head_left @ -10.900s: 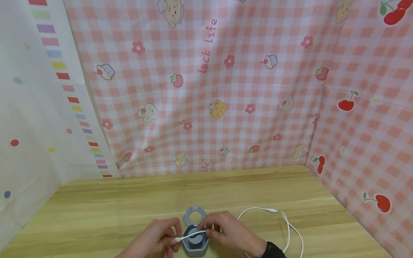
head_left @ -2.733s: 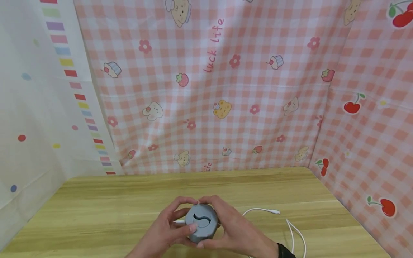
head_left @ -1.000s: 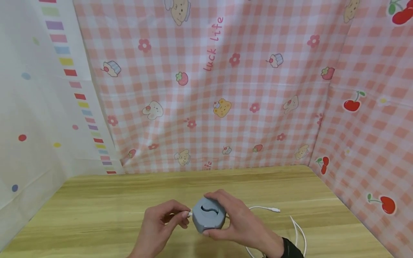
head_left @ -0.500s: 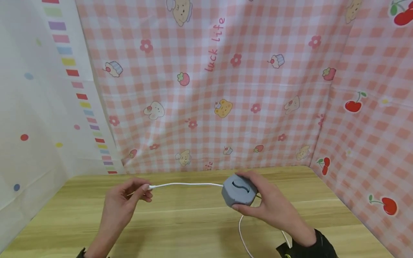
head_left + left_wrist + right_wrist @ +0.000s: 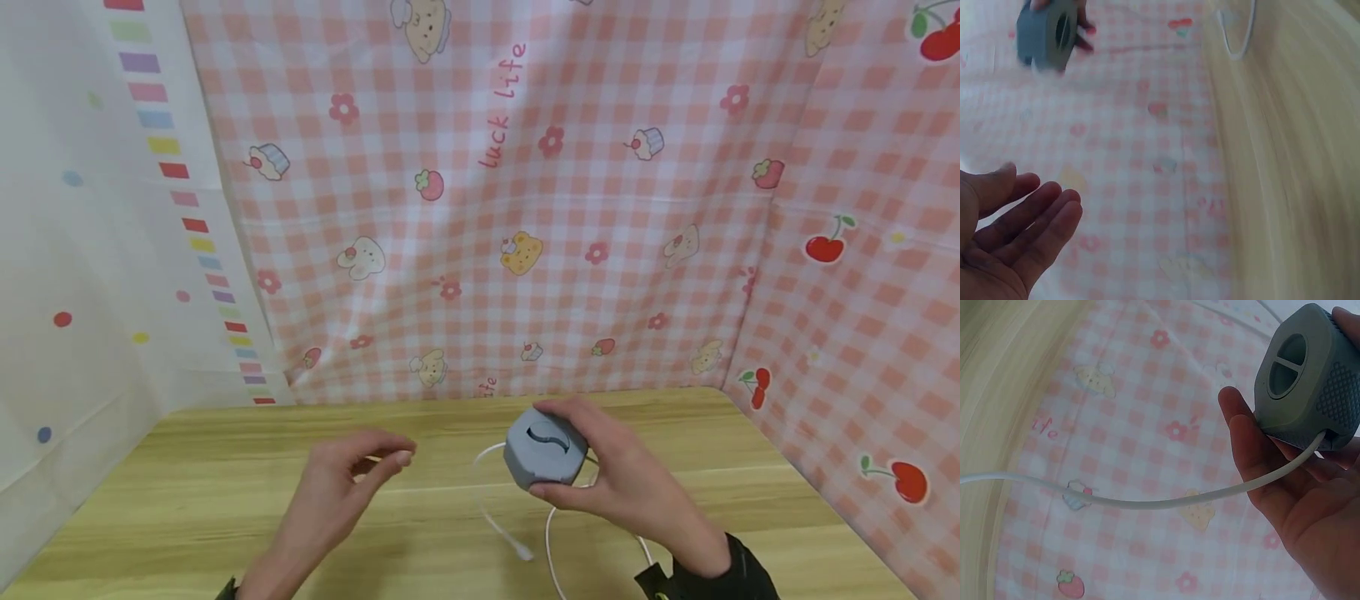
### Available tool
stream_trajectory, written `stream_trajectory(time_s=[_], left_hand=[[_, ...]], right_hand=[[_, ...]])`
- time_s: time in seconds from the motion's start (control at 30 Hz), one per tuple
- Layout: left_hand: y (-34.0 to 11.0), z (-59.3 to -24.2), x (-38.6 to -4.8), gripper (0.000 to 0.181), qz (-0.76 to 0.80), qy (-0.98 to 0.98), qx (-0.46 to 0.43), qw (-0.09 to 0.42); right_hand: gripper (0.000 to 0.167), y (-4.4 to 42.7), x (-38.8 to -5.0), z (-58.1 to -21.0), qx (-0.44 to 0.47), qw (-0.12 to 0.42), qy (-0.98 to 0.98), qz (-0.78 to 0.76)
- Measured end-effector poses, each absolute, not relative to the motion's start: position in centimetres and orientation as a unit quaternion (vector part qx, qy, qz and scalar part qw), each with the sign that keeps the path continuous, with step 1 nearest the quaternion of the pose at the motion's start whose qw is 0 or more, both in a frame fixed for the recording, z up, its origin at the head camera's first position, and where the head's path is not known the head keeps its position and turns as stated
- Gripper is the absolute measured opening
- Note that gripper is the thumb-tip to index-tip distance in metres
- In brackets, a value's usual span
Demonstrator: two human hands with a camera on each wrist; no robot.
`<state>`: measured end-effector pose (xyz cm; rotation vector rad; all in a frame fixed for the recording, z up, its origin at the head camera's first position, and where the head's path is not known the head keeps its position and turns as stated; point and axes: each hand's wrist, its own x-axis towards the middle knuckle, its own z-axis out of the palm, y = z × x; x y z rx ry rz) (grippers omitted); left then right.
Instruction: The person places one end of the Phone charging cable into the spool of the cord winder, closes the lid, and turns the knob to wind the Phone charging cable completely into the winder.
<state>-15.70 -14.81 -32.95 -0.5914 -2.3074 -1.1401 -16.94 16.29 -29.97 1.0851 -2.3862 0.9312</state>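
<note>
My right hand (image 5: 626,467) grips a grey hexagonal cable winder (image 5: 534,467) above the table, thumb and fingers on opposite sides. Its top has an S-shaped slot; the right wrist view shows the other face of the winder (image 5: 1285,369), with a round recess crossed by a bar. From its left side hangs one end of a white charging cable (image 5: 491,451), the plug (image 5: 523,551) blurred below. More cable (image 5: 1147,504) leaves the side near my right palm. My left hand (image 5: 337,487) hovers apart to the left, fingers loosely bent, holding nothing; the left wrist view shows its bare fingers (image 5: 1047,231).
The wooden table (image 5: 420,542) lies below both hands. A pink checked cloth (image 5: 450,208) hangs behind it, with a white dotted cloth (image 5: 82,333) at the left and a cherry-print cloth (image 5: 862,333) at the right. A dark band (image 5: 720,575) circles the right wrist.
The winder, open at first, was closed over the cable and lifted. My left hand drew the cable end out leftward, then let go; that end now dangles, and the left hand has moved right.
</note>
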Motion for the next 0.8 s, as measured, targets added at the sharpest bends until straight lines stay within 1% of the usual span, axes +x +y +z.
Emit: stream_trajectory(time_s=[0.17,0.23,0.33,0.47,0.67,0.8], left_hand=[[-11.1,-31.5,-15.1,0.017,-0.395,-0.833,-0.267,0.28],[-10.0,-30.9,-15.1,0.017,-0.398,-0.829,-0.275,0.281],[-9.0,-30.2,-15.1,0.014,-0.395,-0.828,-0.296,0.266],[-8.2,-29.7,-15.2,0.01,-0.382,-0.829,-0.315,0.26],[-8.2,-29.5,-15.3,0.007,-0.366,-0.83,-0.322,0.27],[-8.8,-29.4,-15.5,0.005,-0.357,-0.842,-0.313,0.256]], right_hand=[[0.069,15.7,-16.9,-29.9,0.401,0.173,-0.836,0.333],[0.069,15.5,-16.8,-29.8,0.402,0.169,-0.835,0.335],[0.069,15.3,-16.7,-29.5,0.404,0.169,-0.836,0.331],[0.07,15.1,-16.6,-29.2,0.403,0.168,-0.837,0.329],[0.07,15.0,-16.6,-29.0,0.415,0.178,-0.828,0.334],[0.068,15.2,-16.6,-28.8,0.423,0.182,-0.821,0.338]])
